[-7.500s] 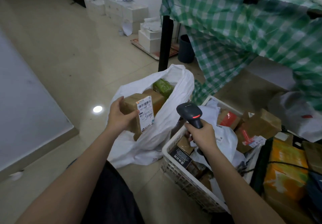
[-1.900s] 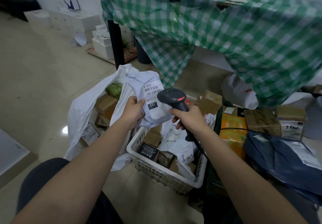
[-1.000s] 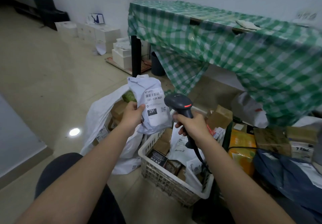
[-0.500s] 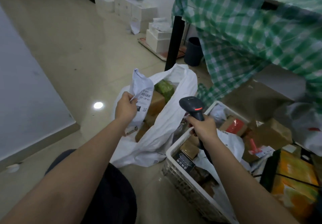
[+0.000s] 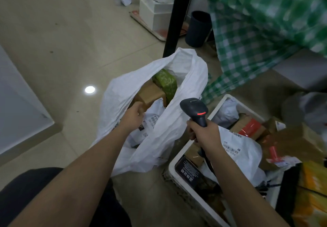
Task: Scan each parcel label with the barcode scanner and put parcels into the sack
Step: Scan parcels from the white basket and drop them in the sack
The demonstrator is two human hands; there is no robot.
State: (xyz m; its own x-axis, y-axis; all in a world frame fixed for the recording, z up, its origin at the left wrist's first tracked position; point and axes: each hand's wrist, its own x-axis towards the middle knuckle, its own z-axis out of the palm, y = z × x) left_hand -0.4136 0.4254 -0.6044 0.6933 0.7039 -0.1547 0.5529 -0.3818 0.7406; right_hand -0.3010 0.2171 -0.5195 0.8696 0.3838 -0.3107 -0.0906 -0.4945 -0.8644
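Grey mailer [image 5: 152, 126] down inside sack [image 5: 178, 120] mouth at frame centre, label up, long axis approx toward upper right, just beside left hand [image 5: 134, 115], grip unclear; right hand [image 5: 203, 133] wrapped round scanner [image 5: 194, 110], nearer crate [image 5: 180, 157] at lower right w/ next parcels.

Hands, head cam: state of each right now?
Left hand: inside the white sack, on the white mailer; grip cannot be told.
Right hand: fingers closed round the barcode scanner.
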